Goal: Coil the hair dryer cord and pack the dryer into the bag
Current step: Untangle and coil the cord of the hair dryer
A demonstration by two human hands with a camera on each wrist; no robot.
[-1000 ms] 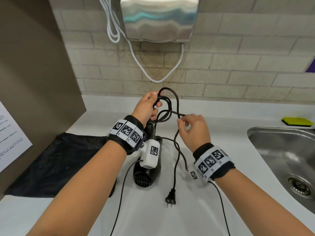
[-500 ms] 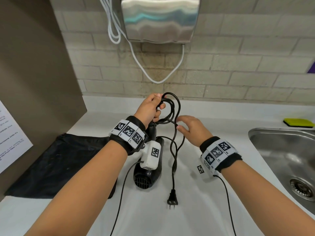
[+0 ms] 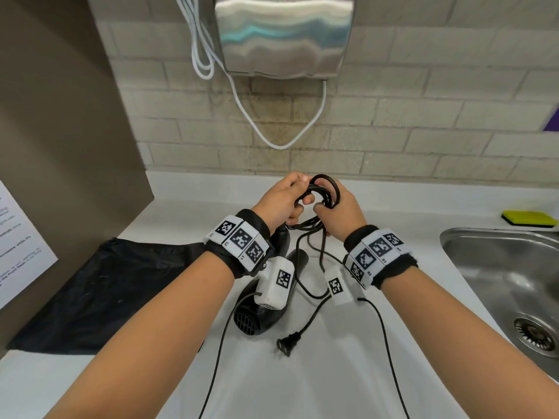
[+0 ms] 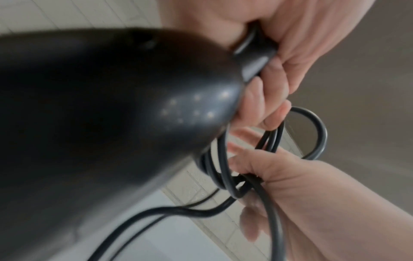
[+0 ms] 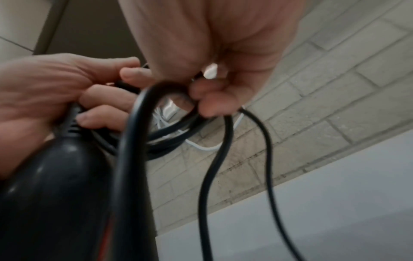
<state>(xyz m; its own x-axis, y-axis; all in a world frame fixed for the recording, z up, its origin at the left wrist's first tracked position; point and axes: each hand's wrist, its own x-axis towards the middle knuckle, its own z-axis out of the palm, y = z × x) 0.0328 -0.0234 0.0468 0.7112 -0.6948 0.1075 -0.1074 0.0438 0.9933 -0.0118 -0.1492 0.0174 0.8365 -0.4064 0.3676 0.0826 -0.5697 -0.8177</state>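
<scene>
The black hair dryer (image 3: 260,316) hangs tilted over the white counter, its handle (image 4: 254,58) and the cord's coiled loops (image 3: 325,192) gripped by my left hand (image 3: 282,201). My right hand (image 3: 338,213) is close beside it, its fingers (image 5: 208,104) curled round the loops of cord (image 5: 178,127). The rest of the cord trails down to the plug (image 3: 289,343), which lies on the counter. A black bag (image 3: 99,291) lies flat on the counter at the left.
A steel sink (image 3: 508,285) is set into the counter (image 3: 302,388) at the right, with a yellow-green sponge (image 3: 529,218) behind it. A metal hand dryer (image 3: 284,34) with a white cable hangs on the brick wall. A brown partition (image 3: 60,131) stands at the left.
My right hand has moved up and left from the hanging cord to the coil beside my left hand. The plug has shifted and now lies tilted on the counter.
</scene>
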